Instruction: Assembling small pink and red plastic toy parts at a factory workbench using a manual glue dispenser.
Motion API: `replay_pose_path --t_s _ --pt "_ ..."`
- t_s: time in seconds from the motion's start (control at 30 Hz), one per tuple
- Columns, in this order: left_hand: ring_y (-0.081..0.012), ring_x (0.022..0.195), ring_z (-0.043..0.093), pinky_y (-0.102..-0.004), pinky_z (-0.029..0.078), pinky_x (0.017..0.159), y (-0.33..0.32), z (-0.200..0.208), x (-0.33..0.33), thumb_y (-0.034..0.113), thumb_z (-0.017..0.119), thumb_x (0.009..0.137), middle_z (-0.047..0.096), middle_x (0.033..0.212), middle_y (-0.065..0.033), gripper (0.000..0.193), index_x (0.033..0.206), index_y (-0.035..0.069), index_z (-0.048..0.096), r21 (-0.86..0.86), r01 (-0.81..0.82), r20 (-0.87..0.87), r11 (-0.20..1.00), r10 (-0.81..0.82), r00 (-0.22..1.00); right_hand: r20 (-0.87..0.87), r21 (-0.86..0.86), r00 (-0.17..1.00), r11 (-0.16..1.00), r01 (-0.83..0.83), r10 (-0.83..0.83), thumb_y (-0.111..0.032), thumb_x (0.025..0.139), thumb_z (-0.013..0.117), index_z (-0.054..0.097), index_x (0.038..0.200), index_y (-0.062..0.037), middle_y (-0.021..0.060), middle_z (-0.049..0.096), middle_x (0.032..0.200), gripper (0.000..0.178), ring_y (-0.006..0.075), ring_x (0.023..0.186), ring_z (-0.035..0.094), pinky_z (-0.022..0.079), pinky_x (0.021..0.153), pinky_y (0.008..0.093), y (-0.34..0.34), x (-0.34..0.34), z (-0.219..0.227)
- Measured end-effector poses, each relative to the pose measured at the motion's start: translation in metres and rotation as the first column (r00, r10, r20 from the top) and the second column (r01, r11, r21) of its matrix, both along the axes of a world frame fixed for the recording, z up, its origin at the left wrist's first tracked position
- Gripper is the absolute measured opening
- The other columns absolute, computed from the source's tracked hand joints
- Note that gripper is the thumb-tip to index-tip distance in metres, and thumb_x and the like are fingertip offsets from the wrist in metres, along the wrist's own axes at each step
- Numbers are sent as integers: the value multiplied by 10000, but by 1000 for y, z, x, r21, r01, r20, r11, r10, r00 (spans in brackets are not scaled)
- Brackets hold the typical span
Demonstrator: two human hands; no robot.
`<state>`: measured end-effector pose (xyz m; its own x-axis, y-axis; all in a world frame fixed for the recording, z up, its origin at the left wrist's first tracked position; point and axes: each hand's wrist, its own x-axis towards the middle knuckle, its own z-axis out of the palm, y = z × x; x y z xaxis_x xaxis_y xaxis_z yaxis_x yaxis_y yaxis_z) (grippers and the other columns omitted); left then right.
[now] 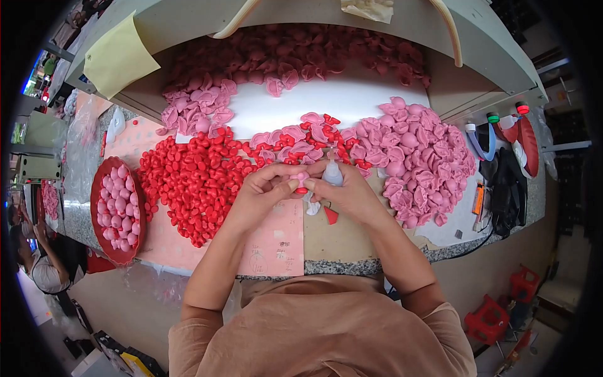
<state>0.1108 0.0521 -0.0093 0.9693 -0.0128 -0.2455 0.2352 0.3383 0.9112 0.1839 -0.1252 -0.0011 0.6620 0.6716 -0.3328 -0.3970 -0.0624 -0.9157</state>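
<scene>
In front of my chest, both hands meet over a small pink and red molded piece (301,180). My left hand (267,186) has its thumb and fingers closed around that piece. The thumb of my right hand (349,193) presses against it from the other side. A translucent squeeze bottle (333,176) with a narrow tip is tucked in my right hand, its tip pointing away from me. Left of my hands lies a heap of red rounded pieces (195,182); to the right is a heap of pink cupped shells (421,157). Mixed red and pink pieces (292,141) lie just beyond my fingers.
A red tray (99,217) at the left holds finished-looking pink balls. More pink shells (301,53) fill the back of a grey open-fronted cabinet (496,69) with green and red buttons. An orange cutter (478,200) and black items (507,188) lie at the right edge.
</scene>
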Motion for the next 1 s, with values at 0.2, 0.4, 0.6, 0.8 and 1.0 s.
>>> replay_pose_path --t_s 0.2,0.4,0.6,0.8,1.0 --pt "-137 959 577 -290 519 805 1 3 1 61 579 864 599 1054 -49 225 1087 31 598 -26 -3 11 1000 3 1000 10 5 1000 1000 0 -1 -128 840 622 597 977 -14 18 579 832 180 77 675 556 452 613 219 1 0 3" --pt "-127 991 557 -280 508 831 -4 13 4 40 609 838 562 1095 -56 307 1144 39 578 -70 -3 87 998 9 996 -71 29 997 999 31 -29 -144 849 621 597 1047 -9 22 586 842 241 81 690 558 463 628 222 0 4 11" --pt "-164 1039 527 -299 506 873 -5 18 -1 -36 660 760 448 1099 -52 428 1171 19 550 98 -51 301 994 19 953 -51 103 999 995 6 -1 -151 863 608 591 1087 3 31 600 867 272 81 707 557 469 644 222 -1 0 16" --pt "-165 1064 508 -272 507 837 10 17 0 -42 682 729 454 1172 -76 449 1155 42 568 259 -286 457 922 144 878 815 -154 580 965 213 2 -75 732 699 645 954 -33 88 612 872 233 213 832 605 483 734 290 -7 3 20" --pt "-159 1050 521 -278 498 826 13 16 0 -28 677 742 476 1207 -85 459 1174 46 543 269 -357 452 895 210 867 802 -323 532 946 3 272 -73 710 712 632 940 -33 102 543 954 247 245 894 564 472 752 312 -2 -9 21"
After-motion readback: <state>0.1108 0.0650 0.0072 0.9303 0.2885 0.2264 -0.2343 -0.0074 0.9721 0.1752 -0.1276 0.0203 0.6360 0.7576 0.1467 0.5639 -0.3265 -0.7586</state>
